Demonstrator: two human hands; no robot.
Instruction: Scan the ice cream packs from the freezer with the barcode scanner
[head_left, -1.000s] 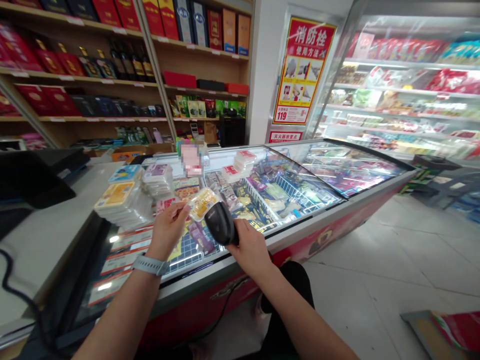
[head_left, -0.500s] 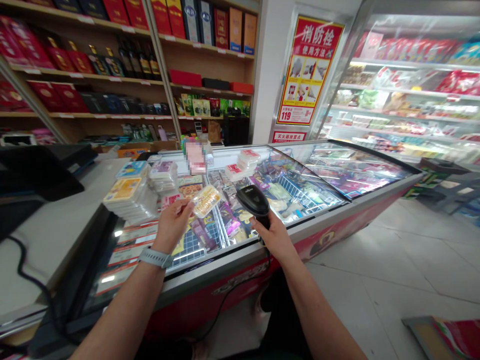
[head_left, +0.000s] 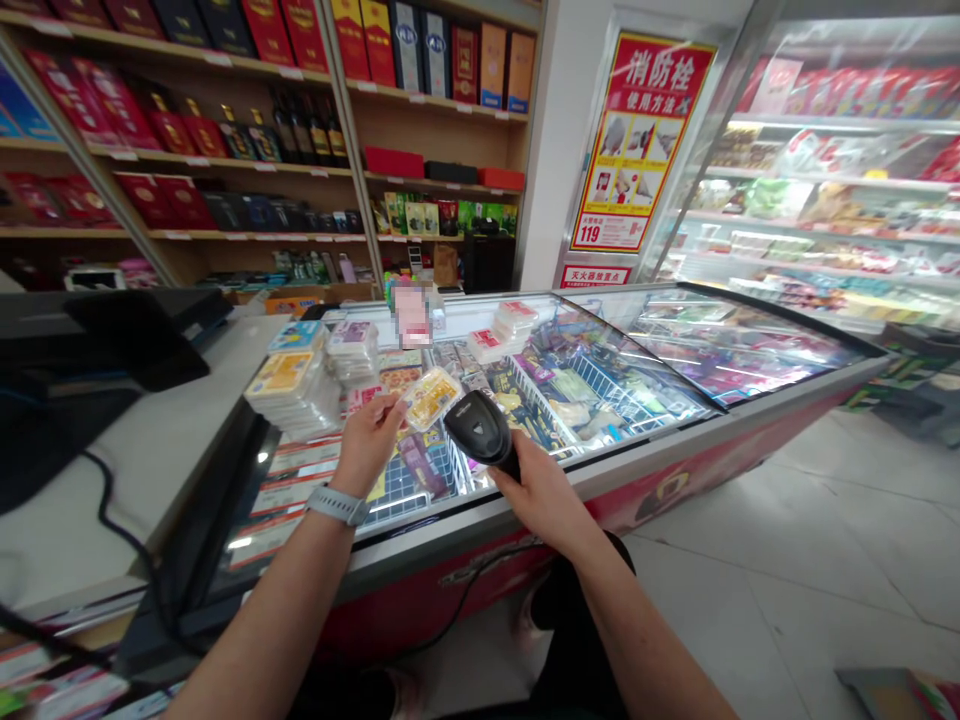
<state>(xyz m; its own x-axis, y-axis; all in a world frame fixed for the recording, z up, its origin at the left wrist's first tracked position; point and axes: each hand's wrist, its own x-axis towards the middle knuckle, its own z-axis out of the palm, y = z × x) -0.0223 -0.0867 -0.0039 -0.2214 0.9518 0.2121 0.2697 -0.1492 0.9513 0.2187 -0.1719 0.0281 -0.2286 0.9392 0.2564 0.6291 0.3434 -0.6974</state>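
Observation:
My left hand, with a grey watch on the wrist, pinches the near edge of a clear plastic food pack with a yellow printed label. My right hand is wrapped round the handle of a black barcode scanner. The scanner's head is close to the pack's right side; whether they touch I cannot tell. Both are above the glass top of a chest freezer. Left of the pack stand a stack of yellow-labelled packs and a stack of purple-labelled packs.
More red-labelled packs lie on the freezer glass. At the left is a grey counter with a black screen and a cable. Shelves of boxes and bottles line the back. A lit refrigerated display stands at the right.
The scanner has moved left, closer to the food pack, and its head has turned toward it. The pack is tilted more upright. The whole view has shifted slightly.

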